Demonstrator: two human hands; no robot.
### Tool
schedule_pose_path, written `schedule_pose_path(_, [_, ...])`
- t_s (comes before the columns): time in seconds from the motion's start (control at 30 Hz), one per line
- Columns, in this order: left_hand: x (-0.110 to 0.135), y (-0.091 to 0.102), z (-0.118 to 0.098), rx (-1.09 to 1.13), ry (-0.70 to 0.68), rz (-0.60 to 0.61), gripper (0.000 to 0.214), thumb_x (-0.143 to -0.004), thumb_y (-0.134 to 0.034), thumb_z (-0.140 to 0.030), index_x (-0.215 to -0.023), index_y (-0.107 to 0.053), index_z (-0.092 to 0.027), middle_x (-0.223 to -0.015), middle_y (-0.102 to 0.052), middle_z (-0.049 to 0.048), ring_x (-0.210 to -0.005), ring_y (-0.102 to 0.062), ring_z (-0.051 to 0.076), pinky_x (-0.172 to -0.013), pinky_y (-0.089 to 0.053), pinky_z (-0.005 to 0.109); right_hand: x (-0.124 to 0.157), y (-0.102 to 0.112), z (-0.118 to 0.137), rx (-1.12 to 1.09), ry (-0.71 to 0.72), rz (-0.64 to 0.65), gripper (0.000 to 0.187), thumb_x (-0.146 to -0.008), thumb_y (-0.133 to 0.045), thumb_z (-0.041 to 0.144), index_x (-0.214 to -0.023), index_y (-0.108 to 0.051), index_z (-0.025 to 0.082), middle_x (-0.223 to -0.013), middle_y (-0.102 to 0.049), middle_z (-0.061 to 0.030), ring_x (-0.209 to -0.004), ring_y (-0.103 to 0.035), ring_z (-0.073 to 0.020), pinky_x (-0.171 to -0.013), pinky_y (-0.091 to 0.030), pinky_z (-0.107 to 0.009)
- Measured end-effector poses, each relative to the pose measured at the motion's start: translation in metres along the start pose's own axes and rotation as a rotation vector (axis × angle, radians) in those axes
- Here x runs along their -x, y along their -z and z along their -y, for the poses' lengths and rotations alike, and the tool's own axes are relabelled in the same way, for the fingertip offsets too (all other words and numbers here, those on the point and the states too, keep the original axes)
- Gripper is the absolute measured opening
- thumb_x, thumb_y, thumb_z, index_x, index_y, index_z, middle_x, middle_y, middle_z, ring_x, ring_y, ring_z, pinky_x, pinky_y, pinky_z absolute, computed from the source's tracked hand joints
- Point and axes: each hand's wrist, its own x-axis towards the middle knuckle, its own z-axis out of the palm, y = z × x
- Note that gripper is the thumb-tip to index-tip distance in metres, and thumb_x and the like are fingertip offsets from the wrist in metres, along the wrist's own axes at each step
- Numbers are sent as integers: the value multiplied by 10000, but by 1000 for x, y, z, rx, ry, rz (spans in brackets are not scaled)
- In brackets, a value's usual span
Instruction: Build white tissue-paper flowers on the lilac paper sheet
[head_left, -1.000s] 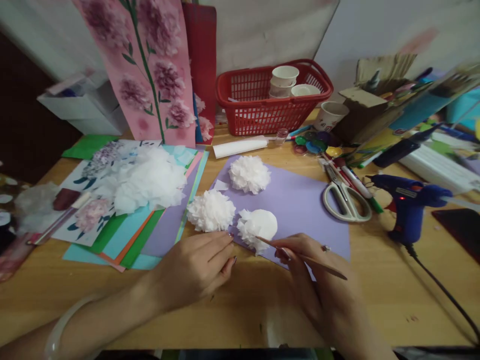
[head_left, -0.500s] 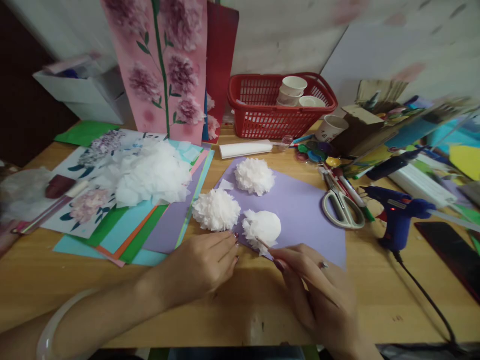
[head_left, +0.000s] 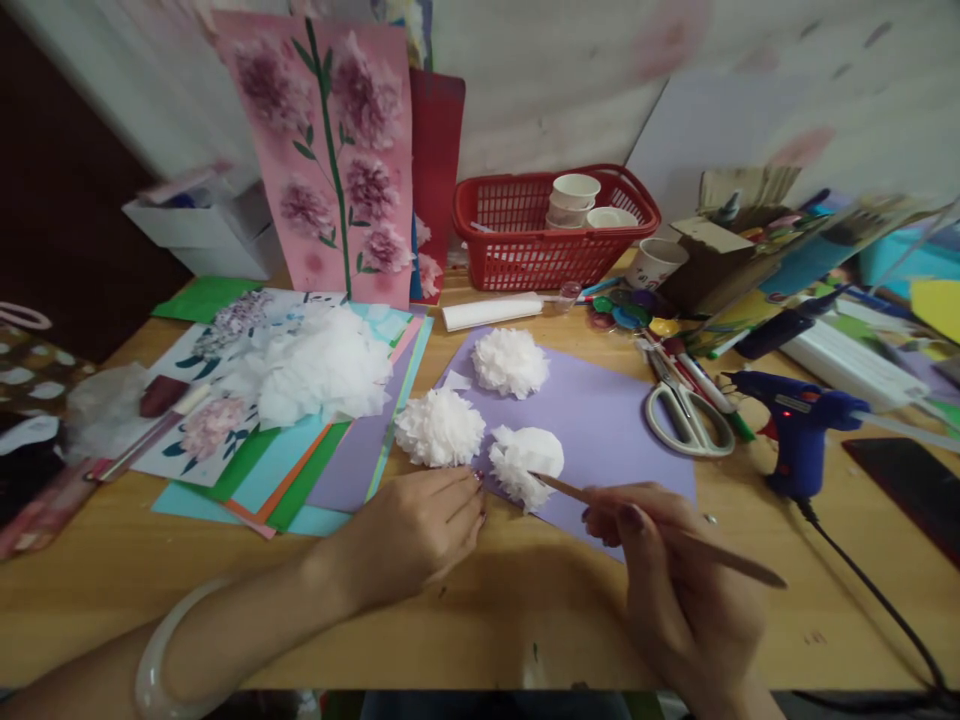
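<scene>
My right hand (head_left: 675,570) pinches a slim brown wooden stick (head_left: 720,555). The stick's dark tip touches or hovers just over a white paper disc (head_left: 536,450), which is partly covered with ruffled tissue petals (head_left: 517,482); I cannot tell which. My left hand (head_left: 427,525) lies on the table to the left of the disc, fingers stretched out and holding nothing. Just beyond its fingers sits a full white tissue-paper flower (head_left: 440,428). A second full flower (head_left: 510,362) rests farther back on a purple sheet (head_left: 607,420), which also lies partly under the disc.
Loose white tissue pieces (head_left: 326,365) are heaped on coloured paper sheets (head_left: 345,465) at the left. Scissors (head_left: 686,415), a blue glue gun (head_left: 799,425) with its cord and a dark phone (head_left: 907,490) lie at the right. Behind stands a red basket (head_left: 525,260) with paper cups.
My right hand has moved right and turned, and more of the stick shows. The left hand stays put beside the disc. The whole view has shifted slightly.
</scene>
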Motion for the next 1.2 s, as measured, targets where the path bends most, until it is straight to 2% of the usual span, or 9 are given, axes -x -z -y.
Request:
schedule_pose_path(0.1, [-1,0,0,-10,-13,6,274,-950,-454,-88,-879,-718,-74,-853,-763,97,-850,-720,186,-865,-610,312,-7,-2,-2,-19,-75,10,194,-986,-457,183,-995,-645,227,-733,-625,11,-640,-613,-109,-575,-500,-226])
schedule_pose_path(0.27, [0,2,2,-27,-31,-8,278,-948,-464,-74,-847,-723,-77,-852,-767,91,-847,-722,187,-865,-610,313,-12,-4,-3,19,-111,75,211,-997,-448,213,-944,-652,218,-711,-628,13,-618,-605,-103,-563,-479,-223])
schedule_pose_path(0.47, [1,-1,3,-45,-57,-12,298,-953,-457,-73,-844,-734,-77,-853,-771,88,-851,-724,188,-869,-611,312,-18,-12,-9,94,-238,9,224,-999,-463,307,-931,-639,187,-651,-627,9,-538,-589,-110,-496,-450,-222])
schedule_pose_path(0.6, [2,-2,4,-36,-59,-33,297,-955,-453,-75,-863,-735,-56,-872,-771,102,-857,-725,198,-871,-613,320,-30,-15,-12,166,-266,22,295,-996,-454,343,-812,-615,177,-603,-608,14,-491,-557,-100,-486,-419,-224])
schedule_pose_path(0.73, [4,-2,5,-28,-86,-18,279,-945,-472,-70,-852,-736,-65,-886,-772,102,-870,-726,206,-877,-615,332,-34,-15,-13,107,-345,14,313,-993,-467,345,-769,-606,175,-535,-570,31,-453,-533,-92,-452,-404,-205])
schedule_pose_path(0.8, [5,-2,6,-27,-82,-13,275,-949,-467,-78,-888,-735,-58,-886,-772,102,-877,-727,204,-877,-617,327,-31,-14,-12,48,-312,19,288,-994,-468,329,-801,-613,173,-566,-589,27,-459,-537,-86,-440,-410,-191])
schedule_pose_path(0.87, [4,-2,6,-32,-71,-14,276,-954,-458,-85,-924,-731,-54,-888,-772,101,-885,-727,198,-885,-616,317,-26,-12,-10,6,-222,43,242,-994,-466,292,-857,-627,175,-651,-629,11,-508,-563,-85,-456,-431,-182])
schedule_pose_path(0.97, [3,-1,5,-33,-67,-25,270,-950,-465,-88,-906,-730,-64,-888,-771,99,-882,-727,194,-886,-616,314,-16,-7,-7,3,-131,81,181,-986,-484,227,-948,-658,196,-720,-648,10,-579,-594,-86,-510,-460,-182])
schedule_pose_path(1.2, [0,0,4,12,-30,-23,255,-936,-481,-81,-900,-730,-41,-864,-768,112,-857,-732,211,-863,-624,321,-8,8,-3,-119,-101,136,234,-981,-495,155,-1083,-665,279,-786,-645,28,-659,-613,-82,-598,-480,-203])
